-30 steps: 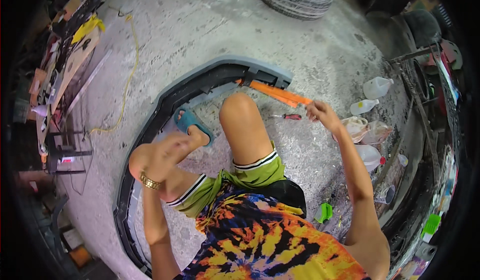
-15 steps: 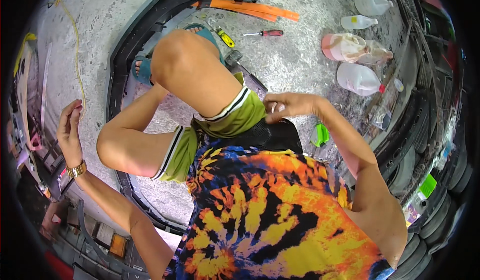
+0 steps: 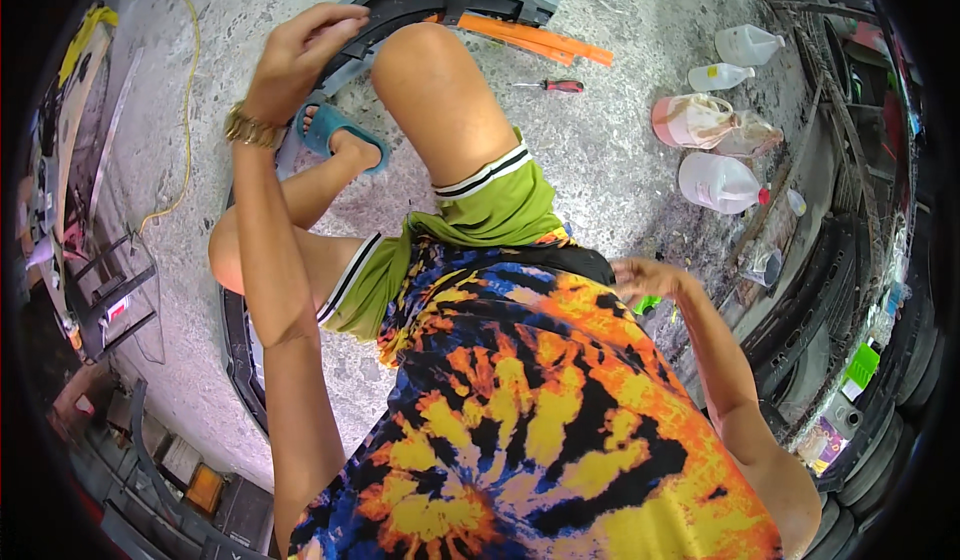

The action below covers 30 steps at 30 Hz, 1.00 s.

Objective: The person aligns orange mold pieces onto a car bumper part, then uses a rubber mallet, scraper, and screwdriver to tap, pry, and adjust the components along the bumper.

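Note:
My left hand [image 3: 300, 60] is raised over the far left part of a curved black and grey car bumper [image 3: 490, 0]. Its fingers stretch out loosely, and nothing shows in them. Whether it touches the bumper, I cannot tell. My right hand [image 3: 648, 278] is beside my right hip, against the edge of a black fabric item [image 3: 572, 259]. Its fingers look loosely apart, with the tips partly hidden there. Just behind this hand a bit of a bright green object [image 3: 648, 304] shows.
Orange strips [image 3: 530, 38] lie by the bumper, near a red-handled screwdriver [image 3: 562, 86]. Several plastic jugs [image 3: 722, 183] stand at right, beside stacked dark car parts [image 3: 815, 280]. A yellow cord [image 3: 188, 110] runs along the left floor, near a metal frame [image 3: 118, 295].
My left hand has swung from the far left up to the bumper. My right hand has drawn back from my thigh to my hip. My right knee now hides the yellow-handled tool.

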Each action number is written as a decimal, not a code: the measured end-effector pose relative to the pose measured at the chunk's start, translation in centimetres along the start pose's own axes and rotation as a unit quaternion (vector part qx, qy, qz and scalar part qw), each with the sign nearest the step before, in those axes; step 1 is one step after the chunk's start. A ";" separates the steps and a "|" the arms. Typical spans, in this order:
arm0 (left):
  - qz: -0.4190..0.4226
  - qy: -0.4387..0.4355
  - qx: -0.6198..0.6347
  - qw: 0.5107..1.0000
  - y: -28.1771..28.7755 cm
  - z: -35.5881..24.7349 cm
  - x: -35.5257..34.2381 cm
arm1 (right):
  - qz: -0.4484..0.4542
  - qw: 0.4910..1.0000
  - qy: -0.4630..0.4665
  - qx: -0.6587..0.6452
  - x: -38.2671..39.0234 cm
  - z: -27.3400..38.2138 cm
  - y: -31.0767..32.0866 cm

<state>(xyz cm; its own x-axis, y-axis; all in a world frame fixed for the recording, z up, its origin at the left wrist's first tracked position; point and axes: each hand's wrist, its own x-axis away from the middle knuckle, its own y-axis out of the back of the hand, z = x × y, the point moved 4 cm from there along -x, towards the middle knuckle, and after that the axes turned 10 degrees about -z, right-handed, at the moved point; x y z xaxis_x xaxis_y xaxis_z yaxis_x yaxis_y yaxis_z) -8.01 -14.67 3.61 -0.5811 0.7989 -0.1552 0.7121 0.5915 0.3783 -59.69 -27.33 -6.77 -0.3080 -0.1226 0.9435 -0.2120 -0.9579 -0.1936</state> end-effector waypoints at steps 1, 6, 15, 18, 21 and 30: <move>0.014 0.009 0.008 1.000 -0.4 0.2 -0.2 | 0.052 0.997 -0.039 0.030 0.0 -1.5 -0.4; 0.040 0.104 -0.039 0.993 2.3 4.4 0.0 | 0.069 0.993 -0.087 -0.046 -4.0 -5.4 1.3; 0.029 0.203 -0.233 0.951 14.9 19.4 0.3 | -0.416 0.856 0.230 0.202 -15.2 13.1 22.9; 0.036 0.272 -0.247 0.929 18.5 27.0 2.1 | -0.446 0.790 0.321 0.270 -16.3 22.8 23.1; 0.029 0.359 -0.275 0.891 20.1 35.0 4.1 | -0.498 0.764 0.357 0.200 -19.0 29.2 25.8; 0.073 0.377 -0.419 0.823 12.5 41.5 5.2 | -0.530 0.778 0.330 0.075 -29.7 34.6 30.7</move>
<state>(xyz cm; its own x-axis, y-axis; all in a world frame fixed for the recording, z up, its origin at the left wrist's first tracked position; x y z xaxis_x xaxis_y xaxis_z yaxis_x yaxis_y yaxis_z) 14.19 1.46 -30.30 -0.8178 0.3735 0.4378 0.4572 -0.0403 0.8885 -24.96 -62.08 -31.47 -0.4531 0.8689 0.1994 -0.5759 -0.4560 0.6785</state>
